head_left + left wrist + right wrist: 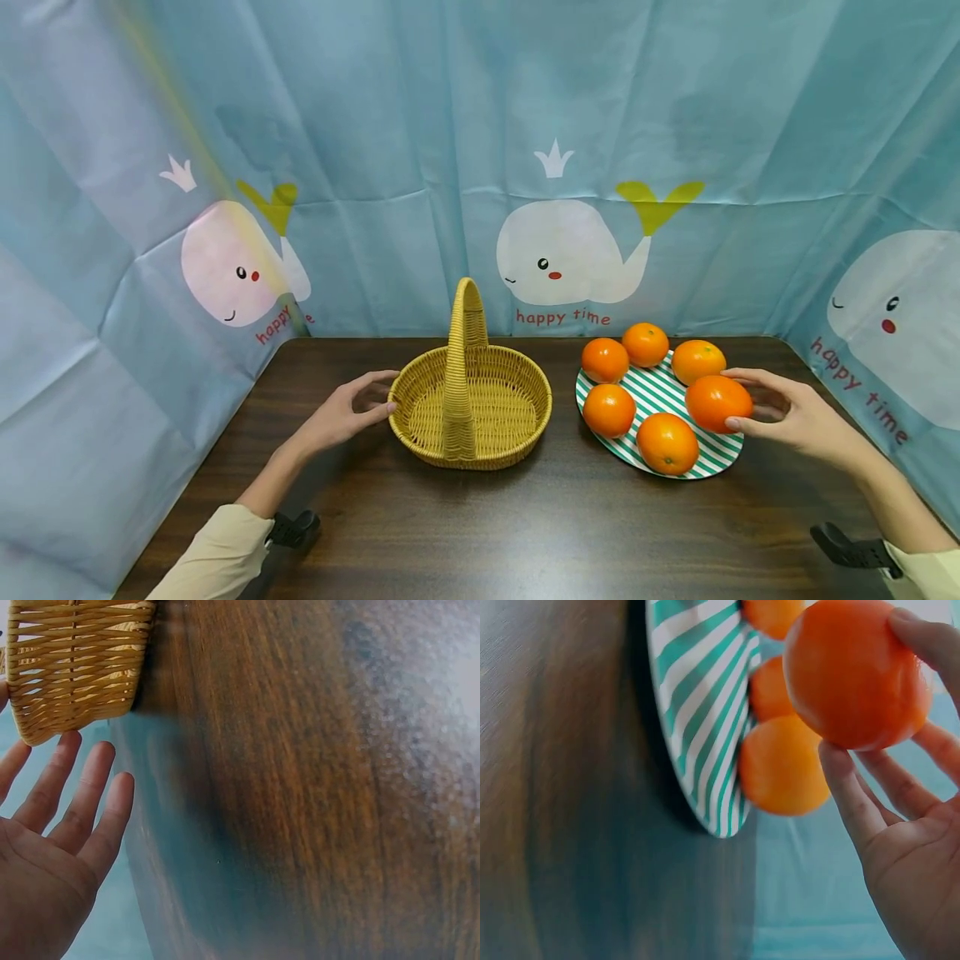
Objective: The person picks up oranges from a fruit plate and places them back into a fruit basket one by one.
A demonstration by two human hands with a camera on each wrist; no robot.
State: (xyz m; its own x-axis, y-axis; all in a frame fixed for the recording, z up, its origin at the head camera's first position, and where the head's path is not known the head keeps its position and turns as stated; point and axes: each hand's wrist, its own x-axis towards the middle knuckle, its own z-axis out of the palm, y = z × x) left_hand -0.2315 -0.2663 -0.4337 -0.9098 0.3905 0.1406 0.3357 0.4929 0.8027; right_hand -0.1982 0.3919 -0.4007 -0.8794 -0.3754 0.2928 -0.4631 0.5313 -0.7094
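My left hand (pixel 343 412) is at the left side of a yellow wicker basket (pixel 512 450) with a tall arched handle. Its fingers are fairly straight, and their tips touch the basket's outer wall (pixel 75 675) in the left wrist view. With thumb and fingertips, my right hand (pixel 798 412) pinches a smooth reddish orange (pixel 717 403) over the right side of a green-and-white striped plate (pixel 649 385). In the right wrist view this orange (pixel 855 675) is held above the plate (pixel 705 742). Several other oranges (pixel 667 444) lie on the plate.
The dark wooden table (pixel 480 533) carries the basket and plate side by side. Behind and at both sides hangs a light blue curtain (pixel 390 150) with whale prints. A black strap (pixel 294 529) is round each wrist.
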